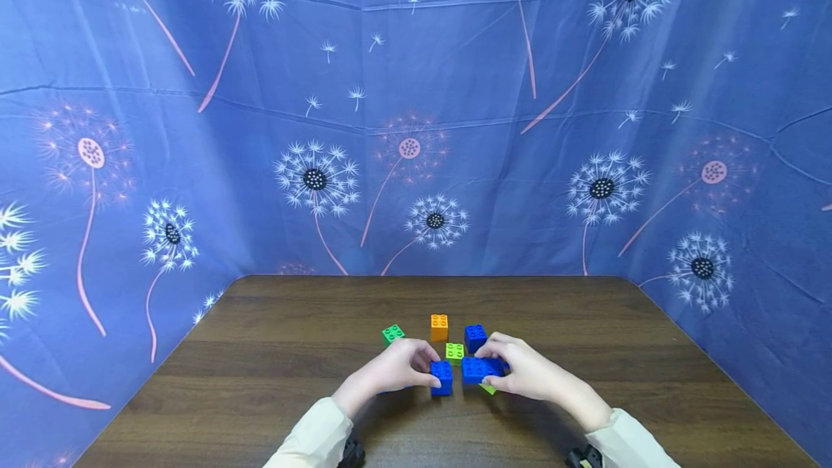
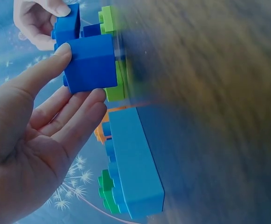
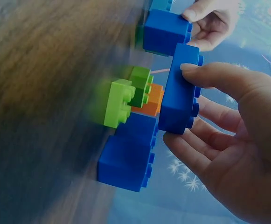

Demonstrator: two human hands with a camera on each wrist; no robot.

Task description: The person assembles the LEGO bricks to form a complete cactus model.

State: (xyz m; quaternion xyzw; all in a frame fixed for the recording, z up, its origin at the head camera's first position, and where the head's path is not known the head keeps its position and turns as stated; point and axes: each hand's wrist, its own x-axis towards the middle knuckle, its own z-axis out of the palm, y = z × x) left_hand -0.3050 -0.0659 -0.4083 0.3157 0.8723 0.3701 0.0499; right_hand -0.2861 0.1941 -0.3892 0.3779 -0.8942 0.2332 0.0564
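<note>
My left hand [image 1: 398, 367] pinches a square blue brick [image 1: 441, 383] between thumb and fingertips, studs upward and off the table in the left wrist view. Close beside it, my right hand [image 1: 523, 368] grips a longer blue brick [image 3: 176, 95] between thumb and fingers. A small gap separates the two held bricks in the head view. Beneath and around them are a lime brick [image 1: 454, 352] and another lime brick [image 3: 116, 103], partly hidden from the head by the right hand. A long light blue brick [image 2: 137, 161] lies below the left hand, almost hidden in the head view.
Farther back on the wooden table [image 1: 292, 323] stand a green brick [image 1: 393, 334], an orange brick [image 1: 439, 327] and a blue brick [image 1: 475, 336]. A blue cloth [image 1: 494, 165] with dandelion prints hangs behind and along the sides.
</note>
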